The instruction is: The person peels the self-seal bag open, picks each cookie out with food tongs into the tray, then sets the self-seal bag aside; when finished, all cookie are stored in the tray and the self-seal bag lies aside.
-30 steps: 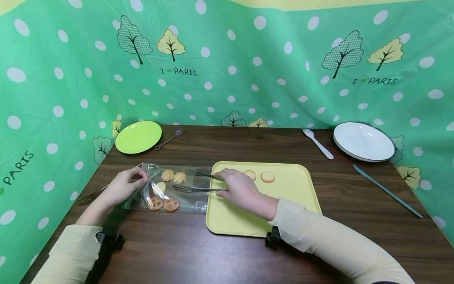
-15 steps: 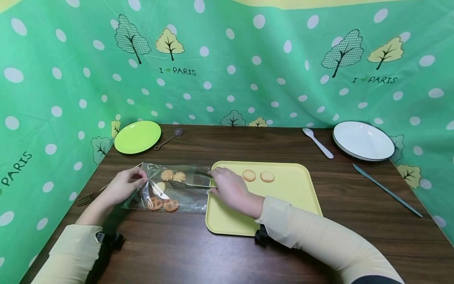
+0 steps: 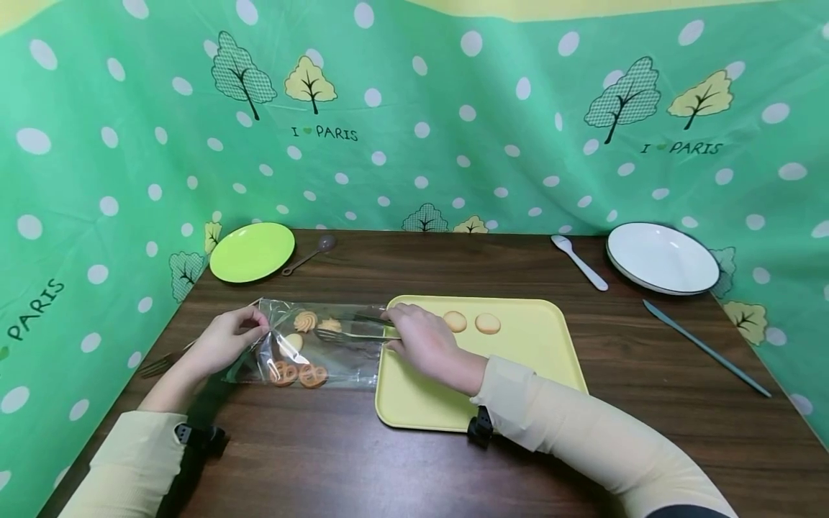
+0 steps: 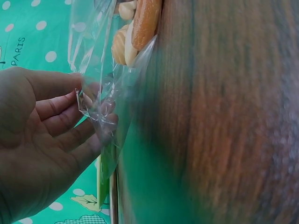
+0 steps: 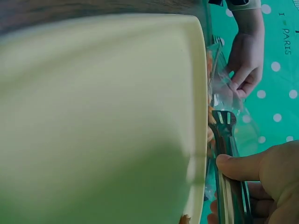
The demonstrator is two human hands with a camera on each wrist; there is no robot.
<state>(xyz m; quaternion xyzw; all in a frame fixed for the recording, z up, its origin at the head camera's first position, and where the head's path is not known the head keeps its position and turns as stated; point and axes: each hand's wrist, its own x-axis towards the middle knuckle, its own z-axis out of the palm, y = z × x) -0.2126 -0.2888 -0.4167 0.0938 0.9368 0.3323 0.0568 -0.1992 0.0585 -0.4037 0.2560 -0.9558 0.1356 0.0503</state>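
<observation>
- We see a clear, crinkled plastic bag (image 3: 352,365) lying left of a smooth, yellow, round-cornered tray (image 3: 547,342).
- Through the bag we see 2 ridged, swirled golden cookies (image 3: 306,321), 1 smooth, pale, round cookie (image 3: 291,345) and 2 brown pretzel-shaped cookies (image 3: 314,372).
- We see the left hand (image 3: 223,339) pinching the bag's left edge, thumb against forefinger.
- We see the right hand (image 3: 429,347), back upward, fingers clamped on shiny, slotted metal tongs (image 3: 363,337), tips apart near the swirls.

Pale-yellow tray (image 3: 531,338), golden-brown pretzels (image 3: 314,375), white-dotted green cloth (image 3: 401,79).
</observation>
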